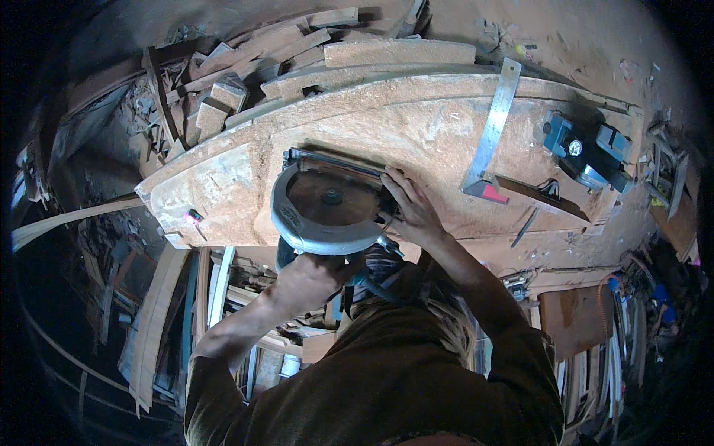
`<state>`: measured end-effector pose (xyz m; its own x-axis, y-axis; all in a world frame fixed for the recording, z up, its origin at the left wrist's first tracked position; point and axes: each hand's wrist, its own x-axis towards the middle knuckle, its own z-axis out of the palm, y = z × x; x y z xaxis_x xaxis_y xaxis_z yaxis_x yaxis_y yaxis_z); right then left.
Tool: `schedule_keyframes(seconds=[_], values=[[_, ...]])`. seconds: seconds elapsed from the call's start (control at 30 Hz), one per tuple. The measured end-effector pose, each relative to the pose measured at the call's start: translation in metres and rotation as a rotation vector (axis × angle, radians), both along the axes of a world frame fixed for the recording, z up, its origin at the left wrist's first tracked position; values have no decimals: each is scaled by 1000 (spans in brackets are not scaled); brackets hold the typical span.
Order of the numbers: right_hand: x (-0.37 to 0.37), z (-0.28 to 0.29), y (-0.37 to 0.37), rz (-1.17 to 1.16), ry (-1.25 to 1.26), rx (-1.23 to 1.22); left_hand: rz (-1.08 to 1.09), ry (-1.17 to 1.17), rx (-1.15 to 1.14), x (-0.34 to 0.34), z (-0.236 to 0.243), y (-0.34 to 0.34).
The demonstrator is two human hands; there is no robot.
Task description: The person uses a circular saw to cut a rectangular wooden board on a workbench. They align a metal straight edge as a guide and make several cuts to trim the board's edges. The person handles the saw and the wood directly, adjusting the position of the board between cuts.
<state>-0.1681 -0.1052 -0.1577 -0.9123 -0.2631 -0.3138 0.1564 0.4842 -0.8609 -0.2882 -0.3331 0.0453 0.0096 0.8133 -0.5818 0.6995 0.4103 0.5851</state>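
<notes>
A circular saw with a silver guard is tipped so that its round, dusty blade shows. My left hand is wrapped round it just below the guard; the grip itself is mostly hidden. On the saw's right side, my right hand grips the end of the flat base plate, fingers over its edge. The saw is over the near middle part of a dusty wooden workbench; whether it touches the top I cannot tell.
To the right lie a steel square, a wooden block with dark metal and a teal power tool. A small pink-and-black item lies left. Wood offcuts are heaped beyond the bench; boards stand below left.
</notes>
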Motion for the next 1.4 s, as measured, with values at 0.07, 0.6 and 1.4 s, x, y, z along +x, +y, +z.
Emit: schedule_keyframes(seconds=[0.07,0.6,1.4], values=[[1,-2,0,20,-7,36,111,31,93,5,-4,-1],[-3,7,-2,-26,-9,14,-68,21,-73,13,-9,-2],[-1,133,12,-101,-472,-109,130,-20,18,27,-20,-10]])
